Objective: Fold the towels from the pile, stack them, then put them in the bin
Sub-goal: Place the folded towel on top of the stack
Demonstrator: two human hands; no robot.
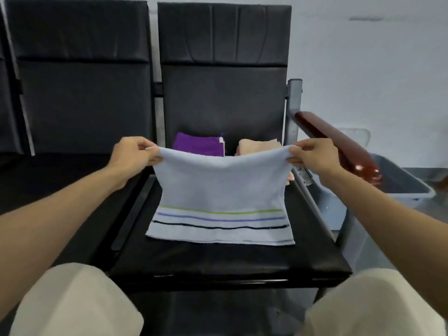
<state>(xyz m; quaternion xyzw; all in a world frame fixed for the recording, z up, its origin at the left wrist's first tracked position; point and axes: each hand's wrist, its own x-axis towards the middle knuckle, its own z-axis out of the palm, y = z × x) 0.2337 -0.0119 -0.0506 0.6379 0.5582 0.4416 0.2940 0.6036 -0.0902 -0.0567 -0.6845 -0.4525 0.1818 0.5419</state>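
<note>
The left hand (pixel 135 154) and right hand (pixel 312 155) each pinch a far corner of the blue towel (pixel 220 190) between curled fingers and thumb, holding that edge raised while the striped near edge lies on the seat (pixel 218 260). Probable risk: an uneven pull or a slipped corner would skew the fold, and swinging the raised edge back could disturb the purple towel (pixel 197 144) and peach towel (pixel 257 146) just behind. Bare seat lies ahead of the near edge; the armrest (pixel 339 146) stands between seat and bin (pixel 407 187).
</note>
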